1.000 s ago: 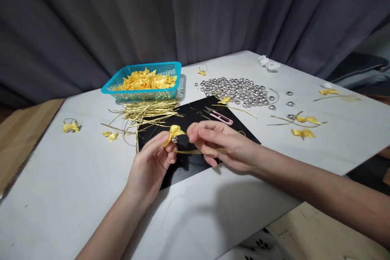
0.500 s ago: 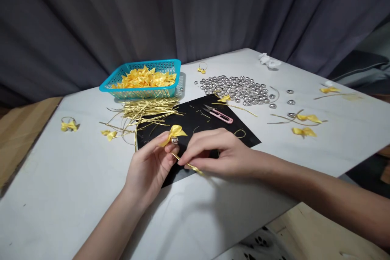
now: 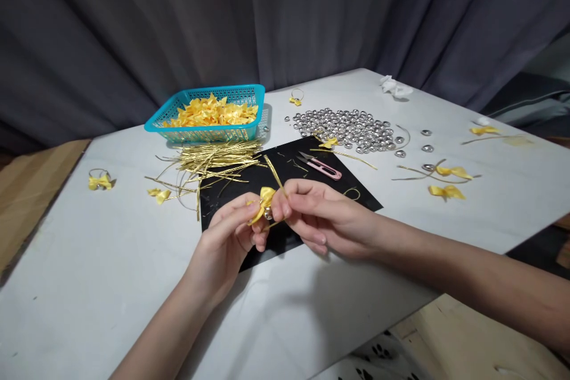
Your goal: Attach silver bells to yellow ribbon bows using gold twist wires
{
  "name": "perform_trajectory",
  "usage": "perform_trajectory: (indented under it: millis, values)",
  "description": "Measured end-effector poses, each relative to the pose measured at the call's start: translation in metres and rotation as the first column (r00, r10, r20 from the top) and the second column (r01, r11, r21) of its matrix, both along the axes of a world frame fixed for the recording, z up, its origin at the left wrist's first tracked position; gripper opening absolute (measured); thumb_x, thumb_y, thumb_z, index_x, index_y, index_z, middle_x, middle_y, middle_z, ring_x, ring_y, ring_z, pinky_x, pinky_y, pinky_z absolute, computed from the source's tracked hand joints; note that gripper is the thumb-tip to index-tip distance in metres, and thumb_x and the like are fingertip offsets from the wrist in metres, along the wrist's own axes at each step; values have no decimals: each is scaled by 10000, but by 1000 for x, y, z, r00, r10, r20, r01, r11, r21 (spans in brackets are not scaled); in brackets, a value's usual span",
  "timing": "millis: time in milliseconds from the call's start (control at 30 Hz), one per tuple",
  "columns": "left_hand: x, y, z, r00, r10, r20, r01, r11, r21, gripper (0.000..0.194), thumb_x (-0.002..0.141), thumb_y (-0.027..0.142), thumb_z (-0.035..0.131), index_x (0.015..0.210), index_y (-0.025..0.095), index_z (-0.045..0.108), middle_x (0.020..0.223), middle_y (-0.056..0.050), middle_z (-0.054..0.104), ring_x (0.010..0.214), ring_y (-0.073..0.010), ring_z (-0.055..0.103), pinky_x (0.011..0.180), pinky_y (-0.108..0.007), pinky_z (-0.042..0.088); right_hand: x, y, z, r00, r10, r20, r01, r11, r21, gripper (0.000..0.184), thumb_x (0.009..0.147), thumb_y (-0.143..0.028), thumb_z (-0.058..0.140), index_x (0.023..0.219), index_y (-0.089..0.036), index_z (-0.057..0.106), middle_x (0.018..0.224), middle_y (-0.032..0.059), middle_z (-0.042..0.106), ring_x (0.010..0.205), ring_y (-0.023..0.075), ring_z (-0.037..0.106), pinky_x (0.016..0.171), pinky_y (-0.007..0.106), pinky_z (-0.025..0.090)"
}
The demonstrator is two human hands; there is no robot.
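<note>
The yellow bow [image 3: 267, 195] is in the left hand [image 3: 225, 231], pinched between thumb and fingers; being in contact, that hand is the nearer. From the right hand [image 3: 332, 217] the bow lies to the left, just beside the fingertips; whether they touch it cannot be told. Its long axis is tilted, running from the left thumb up and away. One silver bead [image 3: 268, 212] sits against its near side, between the hands.

The right hand pinches one gold cord [image 3: 274, 171] between thumb and forefinger, other fingers loosely curled. One end stands free, pointing away from the fingertips and leaning left; a second stretch runs back towards the left fingers.

Count, working outward. Under both hands: one black mat [image 3: 276, 243]. On it, beyond the right hand: one pair of pink snips [image 3: 318, 162], blades pointing away and left. Beyond the left hand: one cord heap [image 3: 218, 159], overlapped and uncountable; past it, one blue basket [image 3: 200, 129] of bows, likewise uncountable. Past the mat from the right hand: one bead heap [image 3: 350, 127], no reliable count, with four beads well apart to its right. Loose bows [image 3: 446, 192] outside the basket: seven. Two lie left of the left hand, two beyond the hands, three right of the right hand.
</note>
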State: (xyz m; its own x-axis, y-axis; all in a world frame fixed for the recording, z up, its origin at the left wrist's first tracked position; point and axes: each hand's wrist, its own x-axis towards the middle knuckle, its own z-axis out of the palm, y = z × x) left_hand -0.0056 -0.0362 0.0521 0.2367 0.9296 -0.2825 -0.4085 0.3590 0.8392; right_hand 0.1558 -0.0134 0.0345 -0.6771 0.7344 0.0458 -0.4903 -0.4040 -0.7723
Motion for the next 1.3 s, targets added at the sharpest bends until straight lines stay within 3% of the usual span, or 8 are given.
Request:
perform_trajectory:
  millis: [233, 400, 533, 600, 833, 1000, 1133, 1300]
  values:
    - [1, 0, -1, 996, 10, -87, -7, 999, 35, 153, 626, 256, 693, 611, 121, 622, 515, 25, 493, 450, -56, 443, 426, -143, 411, 1, 3, 4, 997, -14, 74, 27, 985, -172, 135, 843, -228, 585, 741, -141, 595, 694, -53, 576, 338, -18, 276, 306, 90, 304]
    - [3, -2, -2, 987, 25, -159, -17, 998, 54, 170, 613, 242, 640, 497, 147, 559, 455, 32, 437, 431, -69, 396, 420, -175, 407, 1, 3, 3, 993, -40, 113, 55, 989, -140, 150, 820, -227, 591, 723, -117, 623, 619, -50, 565, 294, -20, 239, 266, 113, 233]
    - [5, -2, -3, 980, 31, -195, -28, 999, 14, 158, 586, 205, 593, 454, 156, 522, 418, 54, 359, 405, -59, 324, 390, -173, 377, 2, 2, 5, 987, -51, 155, 71, 989, -127, 167, 775, -254, 651, 678, -126, 606, 435, -109, 355, 303, -10, 132, 271, 98, 140]
    - [6, -1, -3, 983, 46, -180, -46, 999, 0, 155, 577, 197, 584, 444, 158, 514, 415, 57, 351, 397, -54, 309, 374, -168, 361, 3, 2, 7, 981, -88, 172, 105, 990, -94, 156, 772, -241, 637, 671, -128, 600, 440, -106, 335, 320, -4, 127, 284, 95, 166]
    - [6, 0, -2, 989, 45, -140, -47, 999, -8, 158, 560, 187, 581, 428, 164, 497, 407, 51, 385, 381, -52, 340, 368, -163, 356, 9, 8, 6, 990, -143, 6, 143, 989, -43, 293, 699, -223, 394, 739, -79, 647, 575, 44, 570, 450, 97, 484, 516, 249, 518]
    - [5, 0, -3, 983, 52, -175, -55, 998, -16, 119, 560, 207, 591, 464, 154, 544, 405, 50, 404, 386, -55, 360, 378, -166, 376, 7, 4, 8, 985, -121, 122, 111, 990, 87, 176, 716, -76, 476, 798, -109, 628, 668, 16, 640, 547, 72, 594, 554, 170, 493]
    - [4, 0, -4, 983, 65, -170, -65, 998, 6, 144, 575, 203, 594, 454, 159, 531, 417, 49, 411, 400, -58, 365, 386, -166, 383, 5, 2, 14, 950, -213, 229, 154, 956, 249, 72, 821, -168, 572, 850, -128, 624, 700, -5, 649, 582, 59, 625, 568, 156, 495]
    - [2, 2, -7, 982, 92, -165, -88, 996, 32, 146, 607, 184, 578, 472, 162, 528, 444, 48, 403, 420, -64, 352, 397, -168, 388, 11, 3, 18, 969, -163, 183, 114, 961, 251, 208, 796, -136, 577, 1000, -130, 618, 903, 52, 703, 843, 126, 683, 752, 222, 535]
